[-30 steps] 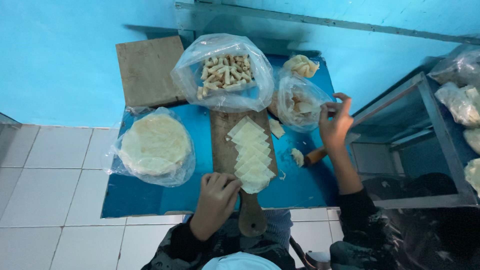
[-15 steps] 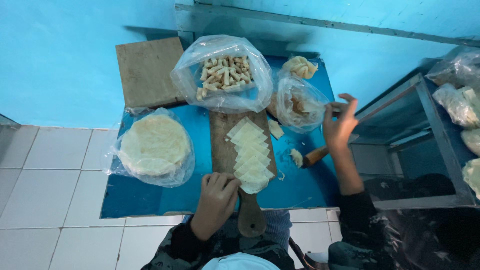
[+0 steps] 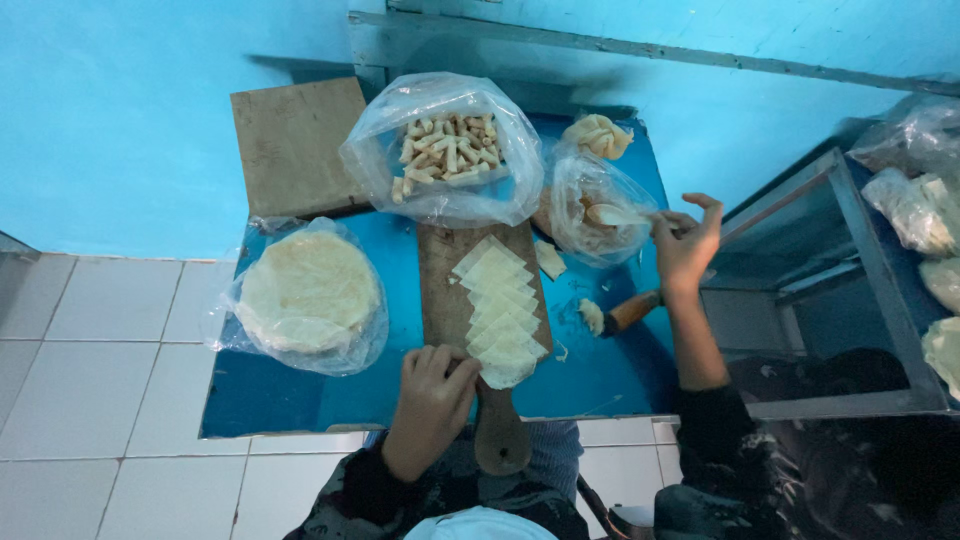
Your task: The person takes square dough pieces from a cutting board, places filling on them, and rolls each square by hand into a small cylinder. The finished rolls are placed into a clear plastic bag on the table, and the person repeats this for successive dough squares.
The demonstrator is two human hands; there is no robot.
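My left hand [image 3: 432, 402] rests on the near end of a wooden paddle board [image 3: 441, 290], fingers touching the closest of several pale dough squares [image 3: 502, 312] laid in an overlapping row. My right hand [image 3: 686, 245] is raised at the right and pinches a spoon [image 3: 618, 214] whose bowl reaches into a clear bag of filling [image 3: 590, 208]. A small lump of dough [image 3: 592, 316] and a wooden-handled tool [image 3: 632, 311] lie on the blue table [image 3: 300, 395] below that hand.
A bag of rolled pastry sticks [image 3: 447, 150] sits at the back, a bagged stack of round wrappers [image 3: 308, 292] at left, a square wooden board [image 3: 292, 145] behind it. A folded dough piece [image 3: 597, 135] lies back right. A metal shelf [image 3: 830, 260] with bags stands right.
My right hand has dropped slightly from the bag's rim and now holds the spoon into the filling bag. My left hand stays on the board.
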